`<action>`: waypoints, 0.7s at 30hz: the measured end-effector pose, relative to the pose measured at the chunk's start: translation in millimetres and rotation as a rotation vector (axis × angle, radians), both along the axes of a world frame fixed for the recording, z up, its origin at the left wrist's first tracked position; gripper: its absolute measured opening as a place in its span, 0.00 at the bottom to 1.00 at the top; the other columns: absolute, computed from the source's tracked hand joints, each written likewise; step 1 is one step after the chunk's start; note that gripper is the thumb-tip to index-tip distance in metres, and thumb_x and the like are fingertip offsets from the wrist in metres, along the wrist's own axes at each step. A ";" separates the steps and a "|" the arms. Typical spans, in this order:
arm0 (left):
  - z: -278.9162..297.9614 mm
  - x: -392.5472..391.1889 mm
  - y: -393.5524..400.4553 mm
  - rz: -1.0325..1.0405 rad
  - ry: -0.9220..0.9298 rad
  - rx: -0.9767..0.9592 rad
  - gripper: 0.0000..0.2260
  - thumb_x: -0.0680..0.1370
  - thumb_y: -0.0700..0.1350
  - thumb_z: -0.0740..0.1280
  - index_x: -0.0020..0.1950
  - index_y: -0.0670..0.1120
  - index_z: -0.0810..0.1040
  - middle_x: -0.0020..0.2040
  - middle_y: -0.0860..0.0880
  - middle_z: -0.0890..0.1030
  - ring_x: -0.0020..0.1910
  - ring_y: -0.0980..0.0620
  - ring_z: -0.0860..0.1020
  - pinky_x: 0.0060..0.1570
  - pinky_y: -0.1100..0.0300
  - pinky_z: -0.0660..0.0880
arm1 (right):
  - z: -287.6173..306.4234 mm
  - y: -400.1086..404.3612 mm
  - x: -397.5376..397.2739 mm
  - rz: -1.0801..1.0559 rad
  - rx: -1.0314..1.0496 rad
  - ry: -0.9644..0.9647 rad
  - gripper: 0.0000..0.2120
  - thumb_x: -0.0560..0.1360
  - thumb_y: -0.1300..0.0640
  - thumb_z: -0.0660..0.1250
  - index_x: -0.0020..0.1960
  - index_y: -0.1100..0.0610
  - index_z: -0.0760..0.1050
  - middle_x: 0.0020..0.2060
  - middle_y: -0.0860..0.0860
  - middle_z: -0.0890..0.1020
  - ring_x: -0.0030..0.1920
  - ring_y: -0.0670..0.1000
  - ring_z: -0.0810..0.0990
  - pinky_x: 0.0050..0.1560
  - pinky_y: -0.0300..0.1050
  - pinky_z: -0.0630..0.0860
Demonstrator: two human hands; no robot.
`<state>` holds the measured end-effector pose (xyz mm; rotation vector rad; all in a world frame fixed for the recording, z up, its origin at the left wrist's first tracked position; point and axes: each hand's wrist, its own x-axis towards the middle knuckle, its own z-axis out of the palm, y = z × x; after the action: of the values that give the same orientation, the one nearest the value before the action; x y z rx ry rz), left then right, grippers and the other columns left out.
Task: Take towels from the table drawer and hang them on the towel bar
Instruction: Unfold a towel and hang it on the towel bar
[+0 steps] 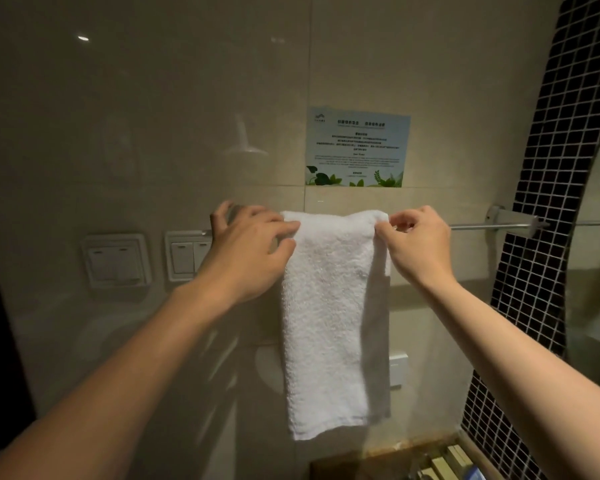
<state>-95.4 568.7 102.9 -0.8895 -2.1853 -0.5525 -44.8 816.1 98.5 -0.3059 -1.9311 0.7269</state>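
Observation:
A white towel (329,306) hangs folded over the metal towel bar (492,226) on the tiled wall, its lower end reaching well down the wall. My left hand (250,251) rests at the towel's upper left edge, fingers spread and touching the fabric. On the other side, my right hand (416,240) pinches the upper right corner between thumb and fingers. The bar runs free to the right up to its bracket; its left part is hidden behind my left hand and the towel.
Two wall switch plates (116,259) sit left of the towel. A printed notice (357,147) is stuck above the bar. A black mosaic strip (548,237) and a mirror edge are at the right. Small boxes (444,462) lie on a ledge below.

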 end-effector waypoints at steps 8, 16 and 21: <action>-7.0 2.7 -4.5 0.091 0.117 0.012 0.13 0.78 0.56 0.65 0.61 0.60 0.79 0.62 0.51 0.75 0.67 0.50 0.67 0.73 0.41 0.48 | -14.3 -0.1 5.0 -0.009 0.009 -0.078 0.08 0.72 0.46 0.71 0.42 0.51 0.81 0.44 0.51 0.82 0.46 0.52 0.80 0.49 0.47 0.74; -1.5 1.5 3.3 0.190 0.247 -0.187 0.15 0.78 0.55 0.63 0.64 0.56 0.78 0.61 0.54 0.80 0.63 0.49 0.74 0.69 0.45 0.51 | -35.7 -14.8 8.6 0.126 -0.110 -0.216 0.07 0.72 0.51 0.71 0.36 0.51 0.81 0.33 0.45 0.83 0.39 0.51 0.83 0.38 0.46 0.75; 25.8 -8.4 6.5 0.274 0.157 -0.298 0.13 0.79 0.48 0.58 0.50 0.58 0.83 0.43 0.55 0.83 0.48 0.49 0.76 0.57 0.48 0.55 | -0.6 -24.6 7.9 0.030 -0.024 -0.106 0.10 0.74 0.49 0.70 0.39 0.54 0.79 0.36 0.51 0.84 0.41 0.55 0.81 0.44 0.51 0.78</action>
<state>-103.8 575.2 128.7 -0.7362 -2.2272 -0.0231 -36.9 791.5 98.0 -0.3371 -2.0316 0.7675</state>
